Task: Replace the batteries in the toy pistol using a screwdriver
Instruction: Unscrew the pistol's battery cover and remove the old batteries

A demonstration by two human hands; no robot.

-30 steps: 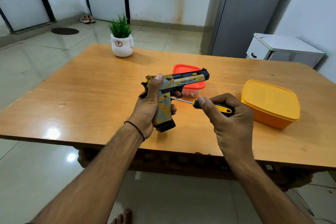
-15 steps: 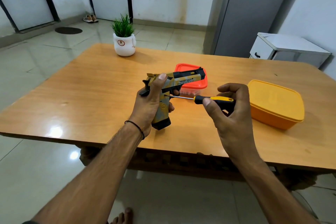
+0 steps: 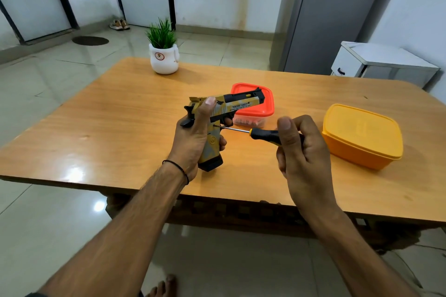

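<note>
Right hand (image 3: pixel 301 152) has shifted its hold on the screwdriver (image 3: pixel 263 134) since half a second ago; toy pistol (image 3: pixel 239 105) now tipped a little more muzzle-up.
Toy pistol: held above the tabletop (image 3: pixel 120 116) in the left hand (image 3: pixel 193 142), fingers wrapped round the grip, thumb lying up along the slide. Screwdriver: handle pinched between right thumb and curled fingers, tip set against the side of the grip just behind the trigger. Stage, as judged: early, with a cover screw being worked. No cover is off and no batteries are in sight, so opening, swap and reclosing all remain. Also present: red-lidded box (image 3: pixel 263 101), yellow box (image 3: pixel 362 132), both shut.
</note>
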